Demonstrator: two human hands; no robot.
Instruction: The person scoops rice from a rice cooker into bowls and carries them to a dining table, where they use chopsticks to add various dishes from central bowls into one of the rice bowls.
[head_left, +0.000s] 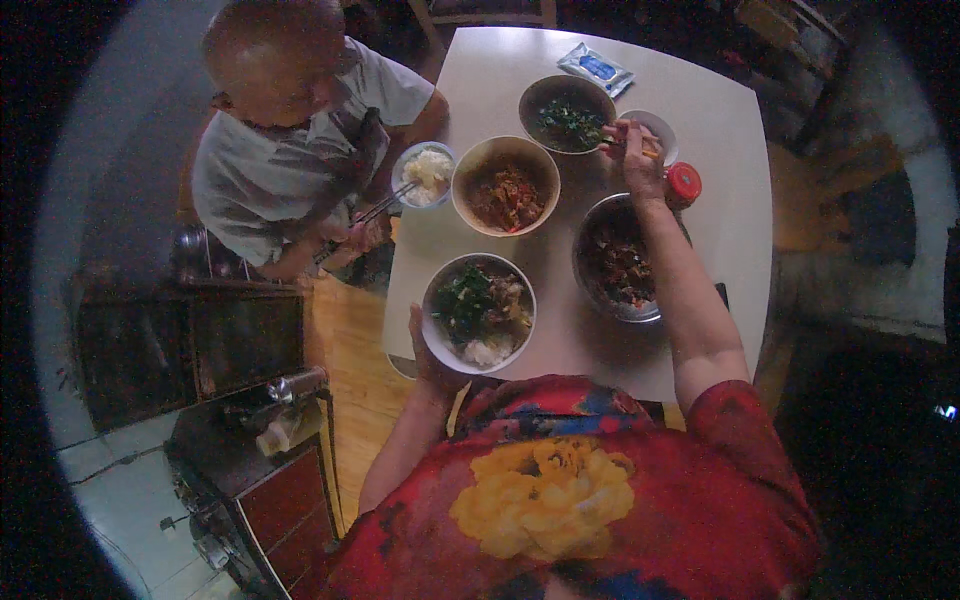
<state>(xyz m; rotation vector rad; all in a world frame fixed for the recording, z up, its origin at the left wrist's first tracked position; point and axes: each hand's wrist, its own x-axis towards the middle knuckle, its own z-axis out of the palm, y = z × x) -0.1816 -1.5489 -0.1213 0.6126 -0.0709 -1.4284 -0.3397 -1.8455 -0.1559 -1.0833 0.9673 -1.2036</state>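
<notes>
My left hand (431, 352) supports a white bowl (428, 330) from its lower left side, close to my body. White rice (487, 351), dark leafy greens (461, 300) and paler pieces of food fill it. My right hand (636, 154) is stretched across the table and grips chopsticks (651, 154). Their tips are near the right rim of a bowl of chopped greens (570, 124); I cannot tell whether they hold food. Partly behind that hand is a small white bowl (667, 135). A metal bowl of dark food (619, 266) lies below my right forearm, which hides its right part.
A reddish dish in a wide bowl (506, 187) stands mid-table. Across the left edge, another person (277, 150) holds chopsticks in a rice bowl (424, 176). A red-lidded jar (683, 182) and a wipes packet (596, 69) are on the table (720, 225). Dark cabinets (187, 352) stand left.
</notes>
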